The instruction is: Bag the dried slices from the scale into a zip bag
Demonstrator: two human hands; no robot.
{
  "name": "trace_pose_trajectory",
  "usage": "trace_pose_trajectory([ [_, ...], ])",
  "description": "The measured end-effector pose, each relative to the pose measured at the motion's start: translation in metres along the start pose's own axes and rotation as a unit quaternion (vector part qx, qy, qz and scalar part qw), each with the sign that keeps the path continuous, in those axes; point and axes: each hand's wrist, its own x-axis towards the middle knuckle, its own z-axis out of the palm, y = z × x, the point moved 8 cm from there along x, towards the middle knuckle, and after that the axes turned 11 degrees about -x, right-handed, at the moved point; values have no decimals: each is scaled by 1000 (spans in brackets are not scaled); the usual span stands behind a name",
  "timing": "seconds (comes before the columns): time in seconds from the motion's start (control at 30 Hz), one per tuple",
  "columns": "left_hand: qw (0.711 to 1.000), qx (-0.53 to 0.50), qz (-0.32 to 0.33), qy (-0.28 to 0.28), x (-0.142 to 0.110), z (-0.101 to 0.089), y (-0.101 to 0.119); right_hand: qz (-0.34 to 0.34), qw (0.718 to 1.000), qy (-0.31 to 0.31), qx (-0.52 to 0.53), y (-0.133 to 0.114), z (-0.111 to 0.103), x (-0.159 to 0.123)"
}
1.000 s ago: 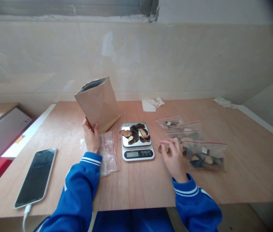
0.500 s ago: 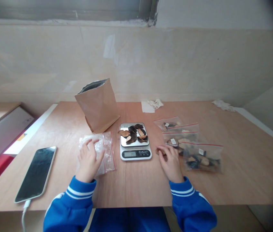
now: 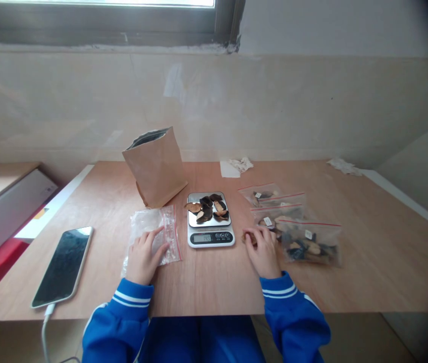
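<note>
1. The left hand point(image 3: 144, 256) lies flat on a stack of empty clear zip bags point(image 3: 152, 237) with red seal strips. Its fingers point(image 3: 153, 237) are spread and pressed on the plastic, gripping nothing.
2. The right hand point(image 3: 262, 250) rests on the table point(image 3: 214, 282) with its fingers point(image 3: 259, 233) curled together. The fingertips touch a small brown piece point(image 3: 247, 237) lying on the wood; I cannot tell whether they pinch it or only rest on it.
3. Between the two hands, just past the fingertips, stands a small kitchen scale point(image 3: 210, 226). Its steel plate carries a heap of dark and tan dried slices point(image 3: 208, 207), and its display is lit, though the figures are too small to read with certainty.
4. Just to the outer side of the right fingers lie filled zip bags point(image 3: 297, 229), overlapping one another in a row running away from the person, each holding dried slices and a small white packet.
5. Beyond the left fingers, behind the empty bags, a brown paper pouch point(image 3: 156, 169) stands upright with its top open, leaning a little.
6. Well to the outer side of the left hand lies a phone point(image 3: 63, 264), screen dark, with a white cable plugged into its near end.
7. Far beyond both hands, near the wall, lie crumpled white tissues point(image 3: 236, 165).
8. Both wrists wear blue sleeves point(image 3: 123, 322) with white stripes at the cuff.
</note>
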Motion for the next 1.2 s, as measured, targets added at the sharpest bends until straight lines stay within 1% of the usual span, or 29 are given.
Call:
trace_pose_trajectory([
  [0.07,1000,14,-13,17,-2,1,-2,-3,1000,15,7,-7,-6,1],
  [0.13,999,31,-22,30,-3,2,0,-14,999,20,23,-21,-11,5],
  [0.27,998,56,-18,35,-5,4,6,-80,995,-9,58,-72,-14,19],
  [0.33,997,65,-17,36,-5,4,6,-112,992,-21,53,-97,-11,31],
  [0.4,997,71,-17,35,-5,4,6,-138,989,-31,33,-116,-5,44],
  [0.5,997,72,-16,32,-4,5,6,-170,985,-43,6,-132,4,58],
  [0.6,997,72,-14,31,-4,5,7,-185,981,-50,9,-138,4,62],
  [0.67,997,72,-14,32,-4,6,7,-182,982,-43,38,-137,-5,60],
  [0.73,997,74,-14,33,-5,6,7,-161,983,-23,82,-128,-18,58],
  [0.8,997,75,-14,32,-5,6,7,-129,986,-5,107,-110,-28,57],
  [0.83,997,76,-14,32,-5,6,7,-110,989,2,103,-97,-31,58],
  [0.93,997,76,-13,31,-5,6,8,-58,998,-1,29,-53,-27,60],
  [1.0,997,74,-13,31,-4,6,8,-44,998,-25,-24,-29,-20,59],
  [1.03,997,73,-13,32,-4,6,8,-46,998,-37,-38,-22,-17,57],
  [1.1,997,71,-12,34,-4,6,8,-58,996,-54,-32,-15,-13,50],
  [1.2,997,70,-12,35,-4,6,8,-91,993,-78,20,-17,-12,31],
])
